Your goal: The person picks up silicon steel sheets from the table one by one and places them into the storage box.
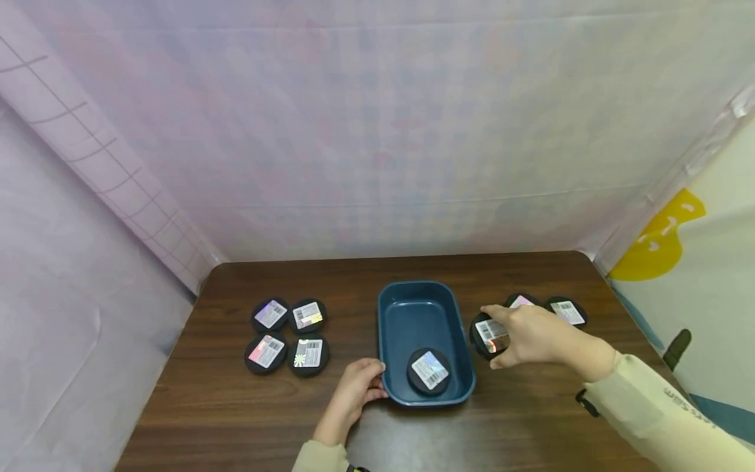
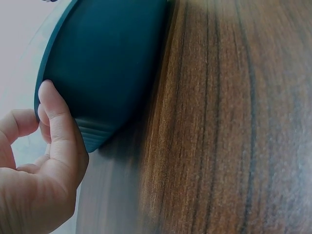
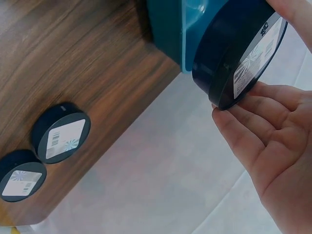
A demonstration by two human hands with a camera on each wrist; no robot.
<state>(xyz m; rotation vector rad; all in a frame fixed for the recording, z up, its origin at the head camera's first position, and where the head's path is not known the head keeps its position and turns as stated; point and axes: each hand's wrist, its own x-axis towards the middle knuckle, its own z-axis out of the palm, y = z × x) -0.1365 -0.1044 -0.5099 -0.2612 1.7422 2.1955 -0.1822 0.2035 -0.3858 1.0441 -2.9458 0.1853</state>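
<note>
A blue rectangular tray [image 1: 413, 324] stands on the table, with one flat round black container [image 1: 428, 372] bearing a white label near its front end. At the tray's front left, my left hand [image 1: 356, 387] pinches the rim, its fingertips on either side of the wall in the left wrist view. Just right of the tray, my right hand [image 1: 533, 333] grips another round black container [image 3: 219, 58] by its edge, thumb on one side and fingers on the other. That container is tilted in the right wrist view, its label facing the palm.
Two more labelled black containers [image 3: 61, 134] sit behind my right hand, one partly hidden by it in the head view. Several others [image 1: 308, 353] stand grouped left of the tray. A fabric wall [image 1: 383, 164] rises beyond the back edge of the wooden table [image 1: 200, 400].
</note>
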